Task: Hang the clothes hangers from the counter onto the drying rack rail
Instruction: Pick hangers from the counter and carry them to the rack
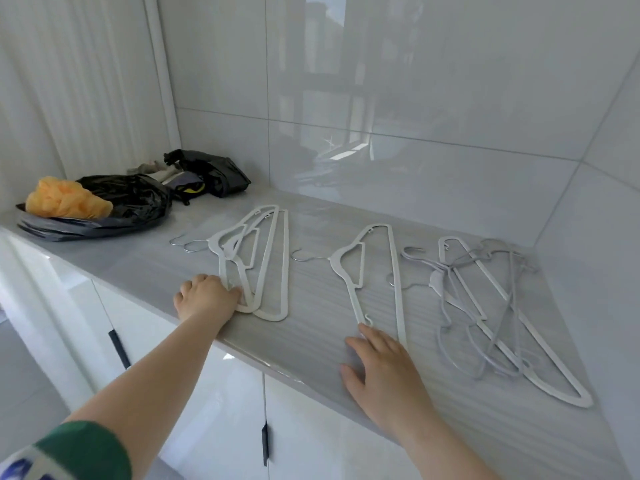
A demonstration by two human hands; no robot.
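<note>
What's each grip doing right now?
Left grip: holds the near end of the stacked hangers.
Right grip: open, flat on the counter, touching the single hanger.

Setting: looking like a home laundry or utility corner. Glossy white wall tiles [450,98] are reflecting a window. A grey striped counter [311,289] is running over white cabinet doors [214,403] with black handles [119,348]. Clothes hangers [337,259] are lying across the top. Black plastic bags [131,199] and an orange bag [65,199] are sitting at the far left end.
</note>
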